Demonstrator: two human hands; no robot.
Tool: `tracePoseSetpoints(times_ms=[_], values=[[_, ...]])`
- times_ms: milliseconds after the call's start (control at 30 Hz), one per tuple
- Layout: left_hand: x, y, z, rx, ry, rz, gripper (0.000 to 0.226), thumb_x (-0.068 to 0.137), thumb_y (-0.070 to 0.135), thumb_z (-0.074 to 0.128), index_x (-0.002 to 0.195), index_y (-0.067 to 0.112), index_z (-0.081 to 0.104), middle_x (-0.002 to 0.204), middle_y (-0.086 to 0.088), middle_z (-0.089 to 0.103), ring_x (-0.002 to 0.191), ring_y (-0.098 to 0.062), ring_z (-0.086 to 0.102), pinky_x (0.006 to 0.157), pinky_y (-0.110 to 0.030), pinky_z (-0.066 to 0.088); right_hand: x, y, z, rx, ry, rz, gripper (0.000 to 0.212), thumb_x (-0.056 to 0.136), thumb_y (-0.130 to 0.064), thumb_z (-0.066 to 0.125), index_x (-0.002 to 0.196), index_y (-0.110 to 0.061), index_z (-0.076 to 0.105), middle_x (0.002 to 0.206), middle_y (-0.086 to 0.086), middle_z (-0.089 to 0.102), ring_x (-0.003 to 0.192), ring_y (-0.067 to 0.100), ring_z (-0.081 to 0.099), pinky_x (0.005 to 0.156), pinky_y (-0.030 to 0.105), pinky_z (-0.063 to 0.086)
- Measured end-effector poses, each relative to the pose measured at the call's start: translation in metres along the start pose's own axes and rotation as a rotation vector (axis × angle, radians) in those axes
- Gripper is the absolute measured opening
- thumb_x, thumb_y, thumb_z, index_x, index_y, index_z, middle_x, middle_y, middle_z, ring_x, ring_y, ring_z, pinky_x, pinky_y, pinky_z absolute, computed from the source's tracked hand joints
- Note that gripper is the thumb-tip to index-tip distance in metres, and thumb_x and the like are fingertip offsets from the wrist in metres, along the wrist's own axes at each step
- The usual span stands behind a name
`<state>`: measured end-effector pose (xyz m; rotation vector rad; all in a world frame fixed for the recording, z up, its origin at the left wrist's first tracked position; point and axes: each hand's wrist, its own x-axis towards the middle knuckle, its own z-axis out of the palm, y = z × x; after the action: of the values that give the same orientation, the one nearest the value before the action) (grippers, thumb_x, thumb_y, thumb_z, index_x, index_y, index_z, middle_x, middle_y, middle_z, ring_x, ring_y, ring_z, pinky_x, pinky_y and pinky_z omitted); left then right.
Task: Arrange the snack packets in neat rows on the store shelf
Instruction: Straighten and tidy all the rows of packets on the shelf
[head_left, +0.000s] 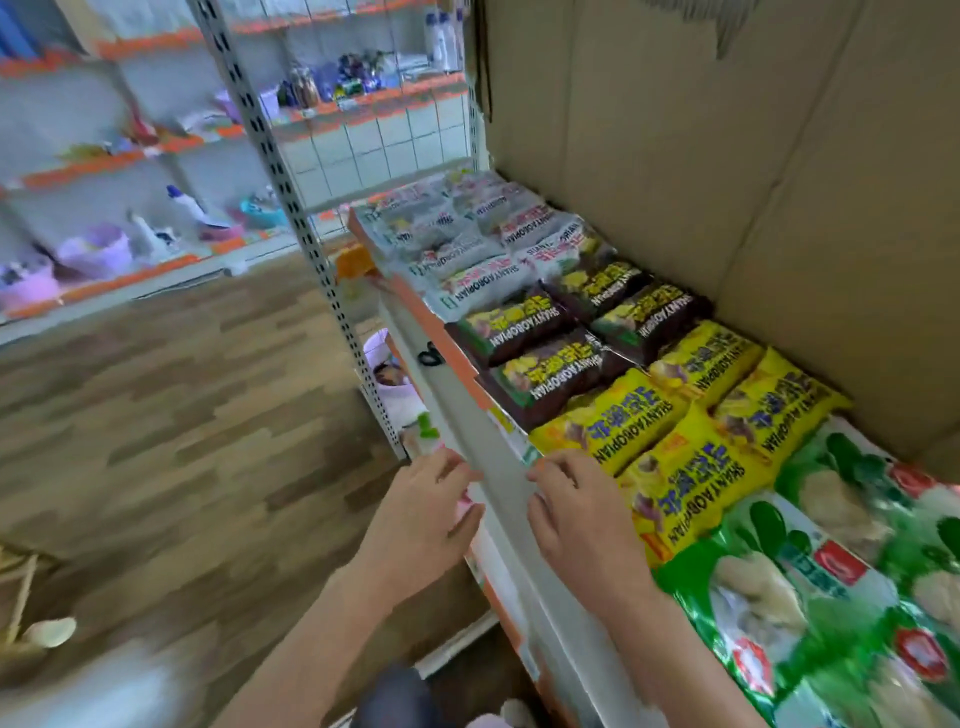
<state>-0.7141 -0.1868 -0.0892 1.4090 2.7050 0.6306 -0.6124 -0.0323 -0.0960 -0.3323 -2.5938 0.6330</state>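
Note:
Snack packets lie flat in rows on the store shelf (457, 415): white packets (467, 244) at the far end, then dark brown packets (550, 338), yellow packets (670, 431) and green packets (810, 582) nearest me. My left hand (421, 514) hangs just off the shelf's front edge with fingers loosely curled, a bit of pink showing beside it. My right hand (576, 514) rests over the front edge next to a yellow packet, fingers bent, holding nothing that I can see.
A tall cardboard sheet (727, 156) backs the shelf on the right. A perforated metal upright (306, 249) stands left of the shelf. Further shelves with bowls and bottles (104, 249) line the far wall across a wooden floor (182, 415).

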Motion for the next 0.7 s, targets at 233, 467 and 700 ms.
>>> tracePoseSetpoints(times_ms=[233,467,700], values=[[0.104,-0.079,-0.012,-0.109,0.057,0.061,0.033,0.082,0.029,0.054,0.113,0.017,0.060,0.111,0.000,0.057,0.099,-0.021,0.057,0.086,-0.033,0.048,0.094,-0.007,0.038,-0.095,0.078,0.114,0.025,0.079,-0.026,0.045,0.086,-0.013,0.064,0.093,0.005,0.059,0.085,0.025,0.058,0.072,0.036,0.052],[0.200,-0.187,-0.046,-0.133,-0.052,0.209,0.032,0.090,0.021,0.056,0.122,0.014,0.055,0.119,-0.003,0.052,0.108,-0.020,0.050,0.089,-0.032,0.043,0.220,-0.024,0.104,-0.210,0.049,0.318,0.036,0.083,-0.028,0.042,0.095,-0.007,0.068,0.105,0.010,0.062,0.097,0.030,0.057,0.083,0.042,0.051],[0.270,-0.270,-0.076,-0.142,-0.126,0.256,0.033,0.095,0.024,0.049,0.126,0.015,0.049,0.128,-0.003,0.045,0.112,-0.022,0.049,0.088,-0.034,0.043,0.321,-0.040,0.143,-0.276,-0.053,0.465,0.037,0.096,-0.030,0.043,0.128,-0.013,0.052,0.143,0.004,0.039,0.131,0.021,0.031,0.108,0.035,0.027]])
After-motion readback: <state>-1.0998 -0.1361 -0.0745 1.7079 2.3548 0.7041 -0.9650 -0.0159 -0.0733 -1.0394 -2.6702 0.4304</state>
